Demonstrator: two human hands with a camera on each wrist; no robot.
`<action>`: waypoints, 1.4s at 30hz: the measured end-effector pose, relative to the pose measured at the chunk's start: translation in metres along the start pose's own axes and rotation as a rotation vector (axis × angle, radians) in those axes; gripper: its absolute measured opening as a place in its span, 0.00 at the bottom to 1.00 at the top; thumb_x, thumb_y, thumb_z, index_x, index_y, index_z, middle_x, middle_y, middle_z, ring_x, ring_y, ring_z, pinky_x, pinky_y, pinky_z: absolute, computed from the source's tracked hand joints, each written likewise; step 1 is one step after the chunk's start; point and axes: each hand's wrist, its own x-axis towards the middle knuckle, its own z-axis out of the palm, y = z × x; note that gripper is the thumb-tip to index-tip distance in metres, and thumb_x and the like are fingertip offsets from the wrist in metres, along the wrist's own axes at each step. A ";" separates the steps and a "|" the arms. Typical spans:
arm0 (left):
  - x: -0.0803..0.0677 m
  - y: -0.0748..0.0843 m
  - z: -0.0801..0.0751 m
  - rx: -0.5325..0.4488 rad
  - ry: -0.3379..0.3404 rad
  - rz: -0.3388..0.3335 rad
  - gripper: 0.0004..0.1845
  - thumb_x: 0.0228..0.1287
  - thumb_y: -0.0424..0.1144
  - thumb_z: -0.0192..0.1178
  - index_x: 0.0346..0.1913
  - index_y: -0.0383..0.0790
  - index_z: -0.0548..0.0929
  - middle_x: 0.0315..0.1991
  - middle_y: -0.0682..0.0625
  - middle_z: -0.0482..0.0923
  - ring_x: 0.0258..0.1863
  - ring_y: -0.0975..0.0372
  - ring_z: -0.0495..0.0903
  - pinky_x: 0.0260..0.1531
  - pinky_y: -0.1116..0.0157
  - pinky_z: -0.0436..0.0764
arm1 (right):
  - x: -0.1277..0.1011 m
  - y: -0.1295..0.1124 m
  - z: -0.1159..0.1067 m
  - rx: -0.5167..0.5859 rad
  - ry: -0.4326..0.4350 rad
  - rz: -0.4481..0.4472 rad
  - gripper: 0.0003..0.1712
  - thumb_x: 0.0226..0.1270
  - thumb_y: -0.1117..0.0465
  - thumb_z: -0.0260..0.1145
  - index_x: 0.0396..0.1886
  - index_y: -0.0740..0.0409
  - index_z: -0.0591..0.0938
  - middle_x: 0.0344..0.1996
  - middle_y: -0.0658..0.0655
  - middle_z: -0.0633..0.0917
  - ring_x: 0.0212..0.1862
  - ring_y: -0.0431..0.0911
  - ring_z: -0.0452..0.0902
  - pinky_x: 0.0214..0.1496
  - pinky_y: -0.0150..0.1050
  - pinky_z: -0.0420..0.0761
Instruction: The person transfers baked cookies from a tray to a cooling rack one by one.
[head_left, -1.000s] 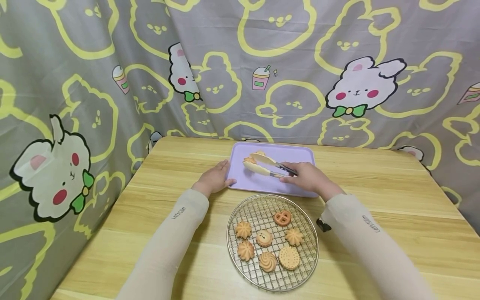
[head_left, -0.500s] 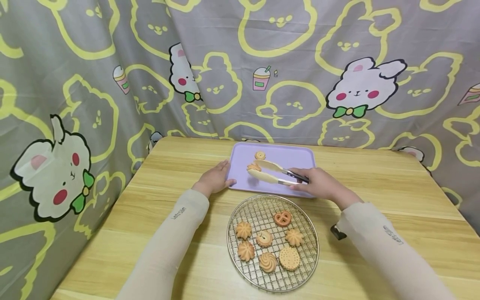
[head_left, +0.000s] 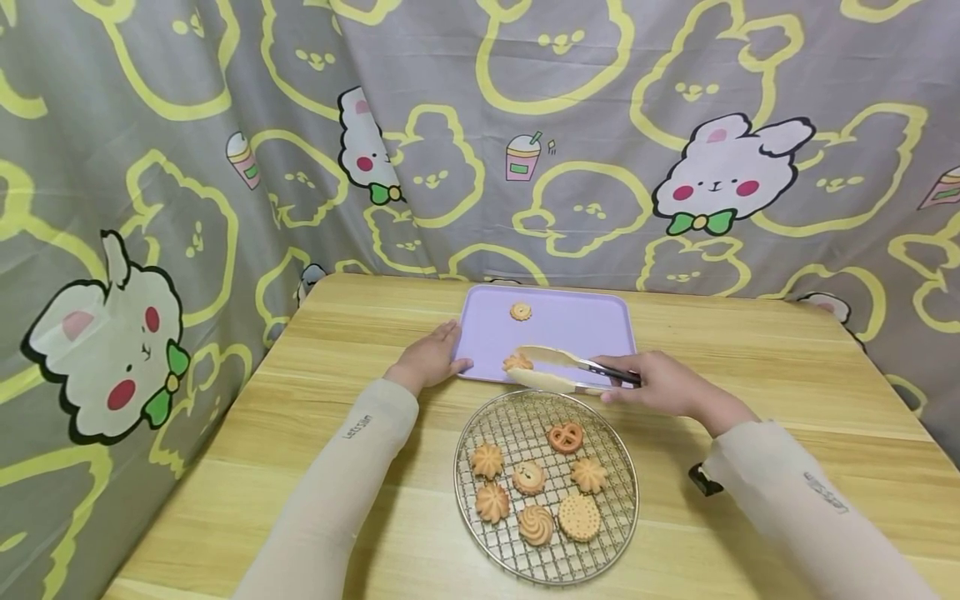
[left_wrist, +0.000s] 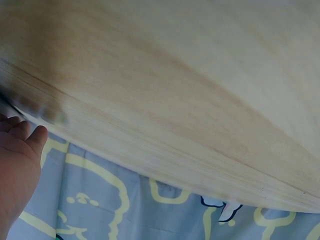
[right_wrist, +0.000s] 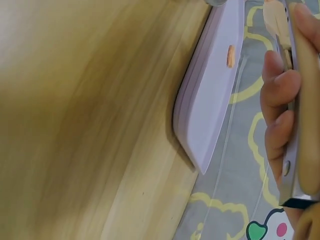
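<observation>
My right hand point(head_left: 663, 385) grips the tongs point(head_left: 553, 357) by their black handles. Between their cream tips sits a flower-shaped cookie point(head_left: 517, 362), above the front edge of the lilac tray point(head_left: 581, 321). On the tray, towards the back left, lies a round cookie point(head_left: 521, 312). My left hand point(head_left: 429, 357) rests at the tray's left edge, fingers straight and thumb on the rim. The right wrist view shows fingers point(right_wrist: 281, 90) curled round the tongs' handle point(right_wrist: 307, 115). Only part of the left hand point(left_wrist: 20, 160) enters the left wrist view.
In front of the tray stands a round wire rack point(head_left: 517, 421) bearing several cookies, among them a pretzel-shaped one point(head_left: 565, 437) and a swirled one point(head_left: 536, 526). The wooden table point(head_left: 360, 308) ends at a patterned grey curtain point(head_left: 450, 75).
The right hand has drawn the tongs and the cookie between their tips back towards the rack and slightly right. The round cookie behind has come into full view. The left hand stays put.
</observation>
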 end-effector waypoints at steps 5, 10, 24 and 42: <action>0.001 0.000 0.001 0.006 -0.002 -0.007 0.45 0.69 0.63 0.45 0.74 0.33 0.46 0.75 0.41 0.43 0.73 0.53 0.45 0.71 0.59 0.50 | -0.008 0.003 0.001 0.029 -0.024 -0.020 0.37 0.59 0.42 0.68 0.63 0.57 0.76 0.19 0.45 0.73 0.19 0.36 0.61 0.21 0.32 0.68; 0.001 0.000 0.001 0.001 -0.004 -0.008 0.45 0.69 0.63 0.45 0.74 0.33 0.46 0.75 0.42 0.43 0.73 0.53 0.45 0.70 0.58 0.51 | -0.015 0.003 0.002 0.050 -0.052 -0.032 0.35 0.59 0.43 0.68 0.62 0.58 0.77 0.27 0.46 0.80 0.19 0.36 0.61 0.22 0.32 0.69; 0.000 0.000 0.000 -0.019 0.005 -0.002 0.45 0.69 0.62 0.46 0.74 0.33 0.47 0.75 0.41 0.43 0.73 0.52 0.46 0.70 0.57 0.51 | -0.022 -0.002 0.006 0.132 -0.132 -0.085 0.33 0.58 0.46 0.70 0.60 0.59 0.78 0.25 0.42 0.78 0.20 0.35 0.64 0.21 0.31 0.71; -0.001 0.001 0.000 -0.013 0.009 -0.003 0.45 0.69 0.62 0.46 0.74 0.33 0.47 0.75 0.41 0.44 0.73 0.52 0.46 0.70 0.58 0.51 | -0.015 -0.016 0.011 0.029 -0.147 -0.151 0.35 0.55 0.44 0.71 0.61 0.53 0.78 0.30 0.41 0.78 0.28 0.38 0.70 0.32 0.34 0.73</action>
